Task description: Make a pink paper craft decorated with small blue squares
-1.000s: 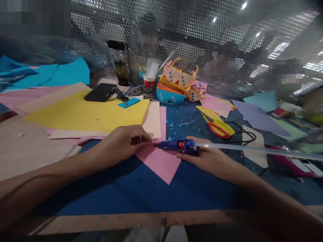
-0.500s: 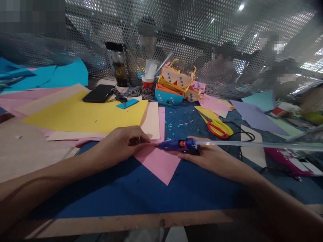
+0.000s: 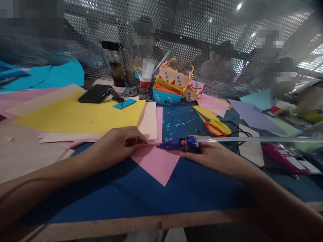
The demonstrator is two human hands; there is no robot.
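My right hand (image 3: 214,155) grips a blue glue gun (image 3: 179,143) with a long clear glue stick (image 3: 252,139) trailing to the right. Its nozzle points left at the edge of a pink paper sheet (image 3: 156,161) lying on the blue table cover (image 3: 141,191). My left hand (image 3: 117,145) is curled, fingertips pinching the pink paper's edge right by the nozzle tip.
Yellow (image 3: 80,114), peach and pink sheets lie at the left. A black phone (image 3: 94,93), a jar (image 3: 114,67), a red cup (image 3: 145,81) and stacked paper baskets (image 3: 174,84) stand at the back. Red-handled scissors (image 3: 214,126) and a black cord lie at the right. People sit behind a perforated screen.
The view shifted slightly left. Both hands and the glue gun hold nearly the same place at the pink paper's edge.
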